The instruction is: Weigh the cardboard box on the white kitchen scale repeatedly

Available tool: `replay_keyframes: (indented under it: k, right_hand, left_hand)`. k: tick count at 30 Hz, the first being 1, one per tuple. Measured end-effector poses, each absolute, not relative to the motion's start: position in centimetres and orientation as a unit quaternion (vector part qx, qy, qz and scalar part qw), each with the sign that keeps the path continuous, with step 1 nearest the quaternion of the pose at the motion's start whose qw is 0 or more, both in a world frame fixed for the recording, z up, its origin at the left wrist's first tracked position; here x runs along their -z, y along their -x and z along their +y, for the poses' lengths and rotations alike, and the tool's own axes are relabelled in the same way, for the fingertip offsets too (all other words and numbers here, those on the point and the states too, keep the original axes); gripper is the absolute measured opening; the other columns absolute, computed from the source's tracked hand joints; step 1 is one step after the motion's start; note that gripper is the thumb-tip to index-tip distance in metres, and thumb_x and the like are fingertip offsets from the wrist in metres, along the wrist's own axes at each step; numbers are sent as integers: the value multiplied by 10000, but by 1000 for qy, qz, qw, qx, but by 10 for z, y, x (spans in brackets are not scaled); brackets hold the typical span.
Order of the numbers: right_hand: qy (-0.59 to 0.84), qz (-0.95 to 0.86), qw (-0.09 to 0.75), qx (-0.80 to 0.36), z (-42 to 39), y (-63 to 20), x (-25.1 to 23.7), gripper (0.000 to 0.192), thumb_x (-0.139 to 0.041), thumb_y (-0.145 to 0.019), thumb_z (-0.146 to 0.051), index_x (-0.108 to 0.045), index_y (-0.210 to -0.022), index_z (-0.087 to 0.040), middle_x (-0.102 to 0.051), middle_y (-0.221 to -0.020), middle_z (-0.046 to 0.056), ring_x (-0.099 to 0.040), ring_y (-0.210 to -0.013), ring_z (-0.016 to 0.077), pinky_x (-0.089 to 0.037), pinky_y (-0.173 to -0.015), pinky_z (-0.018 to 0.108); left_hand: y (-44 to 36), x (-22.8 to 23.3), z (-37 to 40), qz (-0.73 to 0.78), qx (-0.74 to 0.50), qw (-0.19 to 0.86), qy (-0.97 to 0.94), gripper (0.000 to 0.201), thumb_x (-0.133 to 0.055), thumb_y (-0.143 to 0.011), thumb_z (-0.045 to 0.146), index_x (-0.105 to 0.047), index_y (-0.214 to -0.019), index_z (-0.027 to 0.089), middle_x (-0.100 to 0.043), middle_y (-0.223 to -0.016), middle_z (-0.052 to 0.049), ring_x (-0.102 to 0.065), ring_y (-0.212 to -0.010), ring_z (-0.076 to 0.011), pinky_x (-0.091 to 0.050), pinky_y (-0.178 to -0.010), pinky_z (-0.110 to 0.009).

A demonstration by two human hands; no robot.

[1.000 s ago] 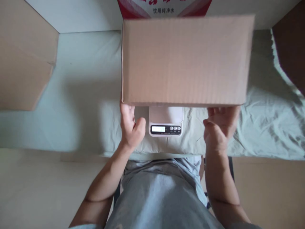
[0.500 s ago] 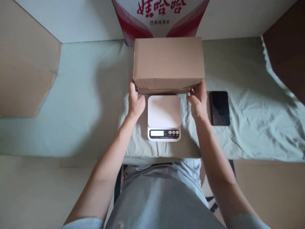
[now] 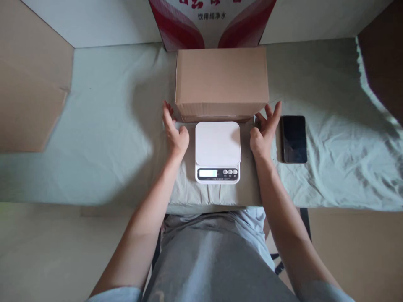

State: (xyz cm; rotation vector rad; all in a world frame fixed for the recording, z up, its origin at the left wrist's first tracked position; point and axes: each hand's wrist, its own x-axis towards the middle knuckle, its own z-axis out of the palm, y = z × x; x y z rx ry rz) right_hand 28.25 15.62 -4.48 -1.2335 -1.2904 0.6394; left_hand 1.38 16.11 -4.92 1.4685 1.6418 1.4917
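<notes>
A brown cardboard box rests on the cloth-covered table, just behind a white digital kitchen scale. The scale's display is lit, its digits unreadable, and its platform carries nothing. My left hand is open beside the box's front left corner, fingers pointing away from me and apart from the cardboard. At the front right corner my right hand is open too, fingers spread and holding nothing. Whether its fingertips still brush the box I cannot tell.
A black phone lies right of my right hand. Behind the box stands a red and white carton with Chinese lettering, against the white wall. Large cardboard rises at the far left, and a dark brown panel at the right.
Both hands have let go of the cardboard box and moved outward from its sides, fingers opening. The box stays behind the scale. The view has tilted slightly down.
</notes>
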Motion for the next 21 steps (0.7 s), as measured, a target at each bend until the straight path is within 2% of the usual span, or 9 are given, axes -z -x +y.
replay_keyframes:
  k: [3,6,9,14,18,21]
  right_hand:
    - [535,-551,578,-276,156,-281,43,877,-576,-724,-282,-133,-1477,-358,-353,-1526,89,-531,-1285,267,-368,-1138,585]
    - [530,-552,585,-267,157,-281,44,874,-574,-712,-284,-145,-1469,-365,-367,-1506,83,-531,-1285,273,-383,-1113,605]
    - [527,-554,588,-264,157,-280,46,859,-576,-701,-289,-184,-1462,-363,-378,-1494,81,-514,-1302,272,-399,-1101,590]
    - [535,-562,577,-255,155,-280,43,792,-552,-703,-299,-267,-1441,-336,-431,-1467,59,-455,-1362,268,-401,-1109,563]
    - [538,-600,520,-283,153,-279,38,660,-554,-666,-233,-459,-1319,-259,-597,-1291,62,-559,-1222,270,-424,-1088,533]
    - [541,-605,506,-292,156,-276,33,606,-547,-629,-196,-527,-1234,-228,-634,-1214,61,-572,-1184,279,-421,-1086,537]
  left_hand:
    - [-15,46,161,606,-539,255,-526,847,-483,-752,57,-148,-1504,257,-303,-1573,-100,-337,-1455,-198,-327,-1184,-380]
    - [-17,42,160,616,-537,250,-519,851,-463,-742,27,-158,-1502,257,-335,-1558,-97,-382,-1423,-170,-359,-1168,-348]
    - [-18,39,159,613,-538,247,-523,852,-454,-733,5,-173,-1501,245,-369,-1542,-96,-412,-1401,-158,-370,-1163,-330]
    - [-17,39,159,596,-537,258,-539,840,-477,-757,57,-144,-1508,233,-331,-1570,-99,-375,-1431,-183,-321,-1194,-359]
    - [-16,46,160,622,-494,260,-549,769,-519,-724,60,-304,-1451,193,-396,-1545,-93,-343,-1459,-204,-233,-1240,-356]
    - [-15,50,165,647,-455,282,-543,712,-531,-686,48,-411,-1376,175,-490,-1477,-100,-375,-1441,-233,-233,-1240,-392]
